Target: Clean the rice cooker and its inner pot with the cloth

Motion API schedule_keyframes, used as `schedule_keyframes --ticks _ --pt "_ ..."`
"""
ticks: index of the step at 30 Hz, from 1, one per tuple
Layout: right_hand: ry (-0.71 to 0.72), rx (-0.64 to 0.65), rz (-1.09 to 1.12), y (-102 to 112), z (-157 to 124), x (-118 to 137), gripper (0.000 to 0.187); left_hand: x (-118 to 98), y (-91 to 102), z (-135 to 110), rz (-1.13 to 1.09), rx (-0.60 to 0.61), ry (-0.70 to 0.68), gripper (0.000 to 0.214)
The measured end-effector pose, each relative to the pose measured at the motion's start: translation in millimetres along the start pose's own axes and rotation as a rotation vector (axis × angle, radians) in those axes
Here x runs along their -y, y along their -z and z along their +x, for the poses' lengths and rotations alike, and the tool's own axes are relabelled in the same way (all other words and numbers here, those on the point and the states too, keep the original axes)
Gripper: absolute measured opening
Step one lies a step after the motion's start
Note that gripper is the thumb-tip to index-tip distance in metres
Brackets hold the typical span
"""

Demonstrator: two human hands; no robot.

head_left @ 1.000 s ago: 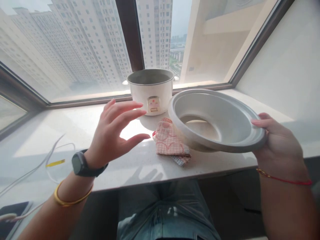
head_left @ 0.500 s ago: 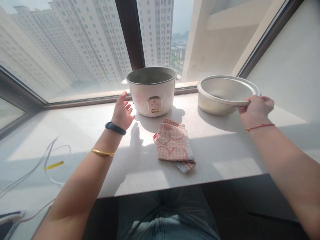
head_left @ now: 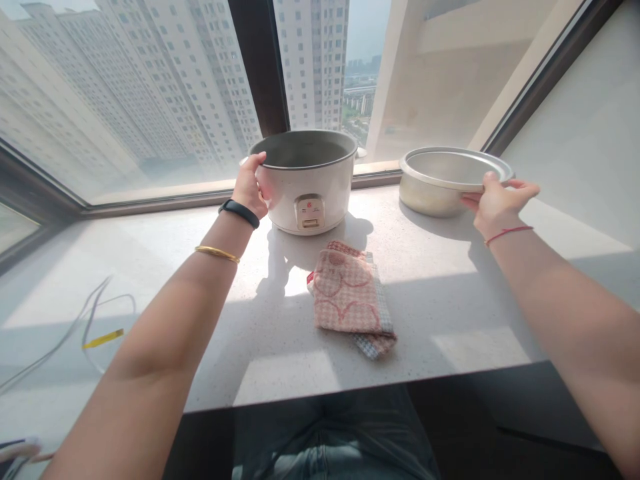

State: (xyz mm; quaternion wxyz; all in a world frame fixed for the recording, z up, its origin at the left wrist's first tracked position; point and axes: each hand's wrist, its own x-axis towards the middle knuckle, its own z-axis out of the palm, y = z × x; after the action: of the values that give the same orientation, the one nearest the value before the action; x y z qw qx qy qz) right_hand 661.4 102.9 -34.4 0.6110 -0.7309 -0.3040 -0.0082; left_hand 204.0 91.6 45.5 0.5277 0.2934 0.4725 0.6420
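Fingers of the left hand (head_left: 248, 189) have just reached the rice cooker (head_left: 306, 185), grip unclear, while the right hand's (head_left: 500, 205) pinch the inner pot's (head_left: 434, 196) rim on the tabletop (head_left: 425, 313), occupying both hands.

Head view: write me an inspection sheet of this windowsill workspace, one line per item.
Surface: pale sill, patched with sun and shadow.
Job's things: white cooker body upright, open-topped; metal pot upright to its right, apart from it.
Clutter: folded checked cloth in front of the cooker body; yellow strip at left; unidentifiable item cut off at lower left.
Hands: left hand at the cooker body's left side; right hand at the pot's rim, grip unclear.
Cables: thin cable loosely looped at left.
Surroundings: window frame, high-rises outside.
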Motion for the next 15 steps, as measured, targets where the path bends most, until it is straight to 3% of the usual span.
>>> schedule_keyframes --ticks 2,3,4,5,7,8,9,11,15 --pt "-0.140 -0.045 -0.150 12.5 -27.7 12.3 0.055 -5.7 -3.8 0.9 -0.002 -0.016 -0.008 0.029" --pt "-0.110 -0.081 -0.240 22.3 -51.5 20.9 0.071 -8.1 -4.7 3.0 -0.002 -0.017 -0.022 0.028" --pt "0.070 -0.014 -0.264 33.6 -81.5 30.4 0.077 -10.0 -5.2 6.3 -0.002 -0.015 -0.032 0.028" --pt "0.277 0.120 -0.257 45.7 -116.1 40.1 0.075 -11.6 -5.2 10.8 -0.006 -0.008 -0.031 0.028" --pt "0.740 0.626 -0.255 67.5 -189.8 58.3 0.059 -13.4 -4.5 22.0 -0.021 0.011 -0.008 0.027" --pt "0.913 0.901 -0.283 75.5 -223.3 66.0 0.060 -13.6 -4.0 27.9 -0.031 0.025 0.006 0.029" --pt "1.013 1.094 -0.301 80.9 -251.5 72.6 0.069 -13.5 -3.3 33.5 -0.040 0.036 0.014 0.033" --pt "1.038 1.281 -0.343 84.8 -287.6 82.4 0.079 -12.2 -1.9 42.4 -0.051 0.062 0.015 0.043" --pt "0.990 1.313 -0.395 83.4 -295.4 89.0 0.079 -5.6 0.8 48.6 -0.099 0.127 -0.109 0.052"
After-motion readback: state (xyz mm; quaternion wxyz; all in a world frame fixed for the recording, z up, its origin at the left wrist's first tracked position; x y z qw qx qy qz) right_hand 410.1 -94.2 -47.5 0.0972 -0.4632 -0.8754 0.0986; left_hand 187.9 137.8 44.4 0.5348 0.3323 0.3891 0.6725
